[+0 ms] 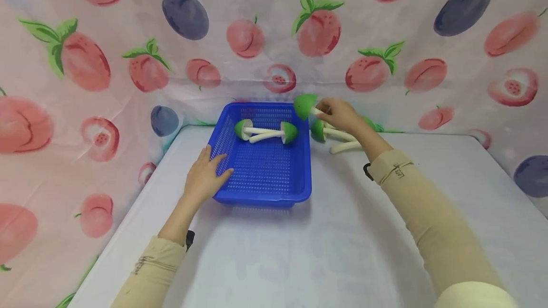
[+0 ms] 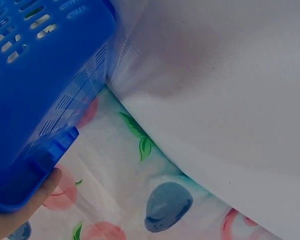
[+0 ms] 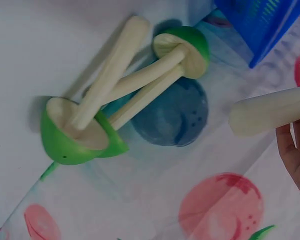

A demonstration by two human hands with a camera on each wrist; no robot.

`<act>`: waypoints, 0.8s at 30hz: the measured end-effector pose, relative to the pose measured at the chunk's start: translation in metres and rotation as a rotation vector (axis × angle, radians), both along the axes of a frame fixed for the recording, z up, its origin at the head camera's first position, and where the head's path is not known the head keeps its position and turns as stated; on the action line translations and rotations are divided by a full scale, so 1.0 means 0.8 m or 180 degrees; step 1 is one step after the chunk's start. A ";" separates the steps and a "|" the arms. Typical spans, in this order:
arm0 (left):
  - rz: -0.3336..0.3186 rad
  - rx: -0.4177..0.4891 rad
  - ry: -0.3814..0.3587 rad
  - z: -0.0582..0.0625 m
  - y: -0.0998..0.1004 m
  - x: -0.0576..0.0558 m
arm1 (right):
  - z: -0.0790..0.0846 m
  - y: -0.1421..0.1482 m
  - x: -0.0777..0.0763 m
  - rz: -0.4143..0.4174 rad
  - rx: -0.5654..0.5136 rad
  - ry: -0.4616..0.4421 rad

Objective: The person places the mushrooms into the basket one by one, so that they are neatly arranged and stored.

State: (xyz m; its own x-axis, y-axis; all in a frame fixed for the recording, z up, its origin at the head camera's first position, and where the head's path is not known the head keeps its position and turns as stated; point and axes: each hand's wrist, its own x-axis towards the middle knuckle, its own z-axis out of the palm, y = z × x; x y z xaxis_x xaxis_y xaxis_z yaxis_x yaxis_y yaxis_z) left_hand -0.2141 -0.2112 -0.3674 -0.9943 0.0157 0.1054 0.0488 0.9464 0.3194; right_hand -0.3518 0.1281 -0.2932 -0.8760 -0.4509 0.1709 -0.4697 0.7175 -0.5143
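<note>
Over the right rim of the blue basket (image 1: 261, 170), my right hand (image 1: 340, 114) pinches a toy mushroom (image 1: 305, 105) by its white stem, the green cap pointing left. In the right wrist view the mushroom's stem (image 3: 270, 114) shows above the fingers, its cap out of frame. My left hand (image 1: 203, 175) rests on the basket's left rim with fingers spread; in the left wrist view a finger (image 2: 49, 187) lies along that rim. Inside the basket, two mushrooms (image 1: 288, 133) lie with stems side by side and caps at opposite ends.
Right of the basket, several more green-capped mushrooms (image 3: 77, 142) lie crossed in a pile on the white table (image 1: 274, 255); my right forearm partly hides them in the head view. Behind stands a fruit-print cloth (image 1: 265, 13), which also runs along both sides.
</note>
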 end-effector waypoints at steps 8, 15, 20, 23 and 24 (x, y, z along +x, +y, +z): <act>0.0007 0.0022 -0.0014 -0.001 -0.003 -0.004 | 0.023 -0.036 -0.004 0.0108 0.0020 0.0111; 0.0015 -0.0003 -0.0004 -0.004 -0.006 0.000 | 0.036 -0.065 -0.003 0.0221 -0.0026 0.0145; -0.0001 0.0014 0.0013 -0.002 -0.005 0.000 | 0.044 -0.086 -0.003 0.0244 -0.0209 0.0221; -0.0006 0.0024 0.0010 -0.002 -0.004 0.000 | 0.048 -0.099 -0.003 0.0238 -0.0333 0.0216; -0.0010 0.0025 0.0018 -0.001 -0.004 0.000 | 0.049 -0.104 -0.003 0.0250 -0.0375 0.0211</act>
State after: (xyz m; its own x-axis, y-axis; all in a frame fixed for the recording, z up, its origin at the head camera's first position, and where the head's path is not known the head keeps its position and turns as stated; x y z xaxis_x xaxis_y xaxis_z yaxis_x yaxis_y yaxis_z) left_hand -0.2139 -0.2144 -0.3685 -0.9936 0.0180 0.1111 0.0537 0.9436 0.3267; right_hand -0.3539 0.0448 -0.2543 -0.8240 -0.4909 0.2829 -0.5576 0.6138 -0.5588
